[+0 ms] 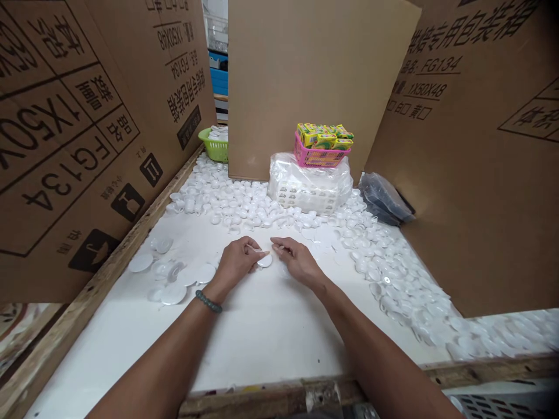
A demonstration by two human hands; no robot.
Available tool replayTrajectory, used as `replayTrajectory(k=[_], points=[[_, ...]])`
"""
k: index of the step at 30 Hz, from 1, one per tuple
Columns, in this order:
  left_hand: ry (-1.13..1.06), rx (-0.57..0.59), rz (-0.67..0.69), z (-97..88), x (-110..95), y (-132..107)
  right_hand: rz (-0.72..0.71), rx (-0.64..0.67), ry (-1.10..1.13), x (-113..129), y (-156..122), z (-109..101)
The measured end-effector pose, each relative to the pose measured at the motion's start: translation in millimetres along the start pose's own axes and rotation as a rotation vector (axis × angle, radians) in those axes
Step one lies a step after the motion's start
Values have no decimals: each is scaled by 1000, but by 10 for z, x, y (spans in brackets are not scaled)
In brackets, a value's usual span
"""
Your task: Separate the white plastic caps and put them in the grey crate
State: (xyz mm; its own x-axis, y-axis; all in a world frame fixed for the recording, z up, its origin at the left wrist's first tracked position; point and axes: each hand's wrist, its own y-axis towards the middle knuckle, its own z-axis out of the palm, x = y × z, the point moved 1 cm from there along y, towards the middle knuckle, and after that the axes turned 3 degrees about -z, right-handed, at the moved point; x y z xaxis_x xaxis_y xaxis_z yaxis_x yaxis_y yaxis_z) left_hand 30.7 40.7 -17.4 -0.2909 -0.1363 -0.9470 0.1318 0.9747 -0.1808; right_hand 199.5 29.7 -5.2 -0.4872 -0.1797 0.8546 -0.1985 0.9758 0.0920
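Observation:
My left hand (pixel 240 256), with a dark beaded bracelet on its wrist, pinches a small white round disc (pixel 264 261) between thumb and fingers above the middle of the white tabletop (pixel 262 331). Just to its right, my right hand (pixel 297 259) points its fingers toward the disc. These fingers are partly stretched out and a little apart, with nothing visible between them. Left of my left hand lies a loose group of larger white and clear round pieces (pixel 173 293), some overlapping.
Many small white round pieces (pixel 244 203) cover the back and right side. A plastic-wrapped pack (pixel 305 189) carries a pink basket (pixel 321 157) of yellow-green boxes. Dark plastic bags (pixel 384 198) and a green basket (pixel 216 150) stand behind. Cardboard walls (pixel 314 75) enclose the table.

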Motion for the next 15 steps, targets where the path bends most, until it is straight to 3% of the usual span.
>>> replayTrajectory(k=[4, 7, 11, 15], points=[[-107, -1, -122, -18, 36, 28, -180, 168, -179, 5, -13, -4], [-136, 10, -179, -27, 63, 61, -222, 133, -322, -17, 30, 57], [-133, 40, -253, -37, 90, 107, -197, 90, -297, -39, 74, 114], [-111, 52, -269, -45, 87, 114, -84, 50, -242, -17, 39, 112]])
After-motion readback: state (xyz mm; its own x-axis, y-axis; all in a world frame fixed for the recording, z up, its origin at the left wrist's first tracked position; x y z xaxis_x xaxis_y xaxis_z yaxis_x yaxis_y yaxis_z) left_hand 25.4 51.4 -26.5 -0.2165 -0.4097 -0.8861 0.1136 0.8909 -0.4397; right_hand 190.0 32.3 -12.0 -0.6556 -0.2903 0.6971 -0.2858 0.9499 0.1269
